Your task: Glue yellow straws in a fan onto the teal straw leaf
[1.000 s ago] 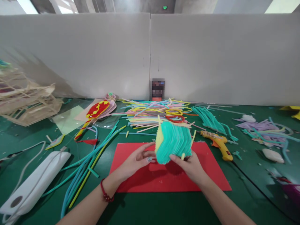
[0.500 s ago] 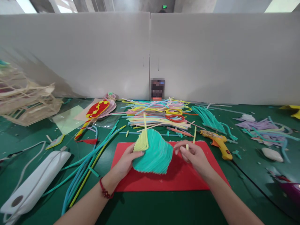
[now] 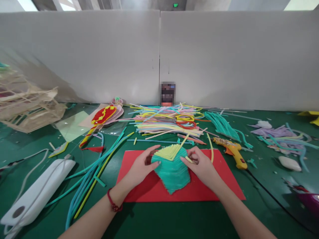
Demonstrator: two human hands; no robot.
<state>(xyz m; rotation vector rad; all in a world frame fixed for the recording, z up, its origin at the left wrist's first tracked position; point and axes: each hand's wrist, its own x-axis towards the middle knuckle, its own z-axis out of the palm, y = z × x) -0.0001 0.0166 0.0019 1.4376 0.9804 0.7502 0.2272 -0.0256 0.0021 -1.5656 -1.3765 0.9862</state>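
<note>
A leaf-shaped piece (image 3: 172,172) made of teal strips with a yellow tip lies flat on a red sheet (image 3: 221,179) on the green table. My left hand (image 3: 142,166) rests on its left edge with the fingers spread, holding it down. At the piece's right edge my right hand (image 3: 200,164) has its fingers closed on a thin yellow strip (image 3: 211,149). That strip curves up past my knuckles.
A heap of coloured strips (image 3: 166,121) lies just behind the red sheet. A yellow glue gun (image 3: 233,152) with a black cord lies right of it. Long teal strips (image 3: 99,166) and a white device (image 3: 35,192) are on the left, a wooden lattice frame (image 3: 27,106) at far left.
The teal piece was held up on edge between both hands, then tipped over and laid flat on the red sheet. My right hand shifted from its lower side to the yellow strip.
</note>
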